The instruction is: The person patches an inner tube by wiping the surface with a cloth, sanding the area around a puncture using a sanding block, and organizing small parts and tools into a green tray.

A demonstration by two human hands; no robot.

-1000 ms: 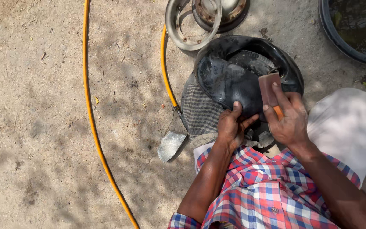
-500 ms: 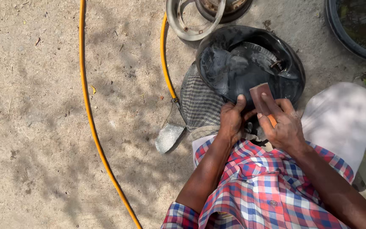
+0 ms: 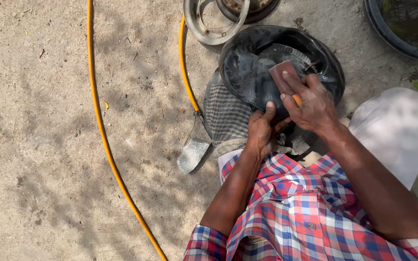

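On the sandy ground before my knees, in the head view, the black inner tube (image 3: 262, 72) lies folded over a checked cloth (image 3: 226, 113), just beside the yellow hose (image 3: 103, 135) and below a metal wheel rim (image 3: 215, 24). My left hand (image 3: 262, 128) is closed on the near fold of the tube, thumb on top, pinning it flat. My right hand (image 3: 310, 104) is clamped on a brown abrasive block (image 3: 282, 75) with an orange handle end (image 3: 297, 100), fingers pressing it onto the rubber. To do this step well, I judge that the block should stay flat, strokes short and even, and the left grip firm so the rubber cannot creep. A grey stone shard (image 3: 192, 155) lies near the cloth edge.
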